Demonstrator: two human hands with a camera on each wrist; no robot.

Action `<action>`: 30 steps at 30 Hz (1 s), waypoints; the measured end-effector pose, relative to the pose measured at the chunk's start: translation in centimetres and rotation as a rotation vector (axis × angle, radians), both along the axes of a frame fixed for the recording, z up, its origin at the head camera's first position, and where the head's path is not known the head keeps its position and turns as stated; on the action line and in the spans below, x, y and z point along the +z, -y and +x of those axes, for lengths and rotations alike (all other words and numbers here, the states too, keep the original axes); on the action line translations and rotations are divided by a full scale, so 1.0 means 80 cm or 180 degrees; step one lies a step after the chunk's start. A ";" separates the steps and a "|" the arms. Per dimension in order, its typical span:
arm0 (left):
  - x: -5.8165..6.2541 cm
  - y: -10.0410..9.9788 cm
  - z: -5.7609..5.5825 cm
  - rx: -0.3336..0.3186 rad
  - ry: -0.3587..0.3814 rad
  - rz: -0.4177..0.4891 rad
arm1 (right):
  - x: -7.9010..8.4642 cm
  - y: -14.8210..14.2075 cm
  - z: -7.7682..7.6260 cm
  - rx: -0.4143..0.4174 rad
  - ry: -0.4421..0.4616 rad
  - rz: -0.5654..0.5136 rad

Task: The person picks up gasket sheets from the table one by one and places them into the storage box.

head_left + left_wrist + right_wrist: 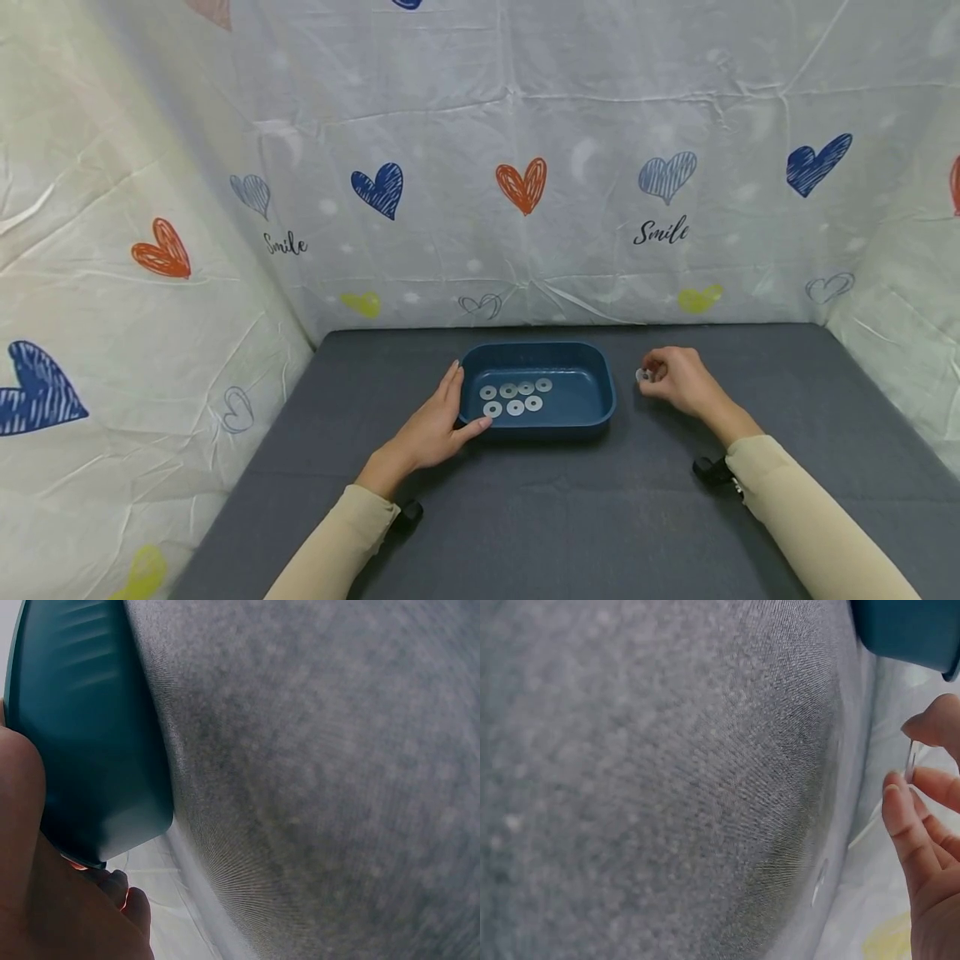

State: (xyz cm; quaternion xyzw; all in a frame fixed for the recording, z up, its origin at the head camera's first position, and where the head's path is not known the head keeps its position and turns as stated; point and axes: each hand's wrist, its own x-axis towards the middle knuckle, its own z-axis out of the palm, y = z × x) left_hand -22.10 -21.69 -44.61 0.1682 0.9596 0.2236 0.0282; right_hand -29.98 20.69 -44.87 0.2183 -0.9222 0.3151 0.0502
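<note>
A dark blue rectangular tray (pixel 555 421) sits on the table, and several flat metal washers (pixel 515 407) lie inside it toward the left. My left hand (pixel 429 429) rests at the tray's near left corner, thumb on the front rim and fairly straight fingers along the left side. To the right of the tray, my right hand (pixel 681 381) pinches a thin washer (pixel 910 761) between thumb and fingertips. Below that hand, in the right wrist view, a small shiny piece (pixel 820 881) lies on the cloth.
Dark grey cloth (pixel 570 517) covers the table. A pale curtain (pixel 450 125) printed with hearts hangs behind it and along both sides. Each wrist carries a black strap-on device, one of them beside the right sleeve (pixel 806 508).
</note>
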 end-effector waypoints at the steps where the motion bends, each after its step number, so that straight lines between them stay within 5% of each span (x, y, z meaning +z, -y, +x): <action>1: 0.000 0.000 0.000 0.0002 0.0005 -0.0002 | 0.001 -0.001 0.002 0.0013 -0.0011 -0.0020; 30: 0.003 -0.002 0.002 0.0012 0.0005 0.0024 | 0.030 0.021 0.037 0.0265 -0.0442 -0.0214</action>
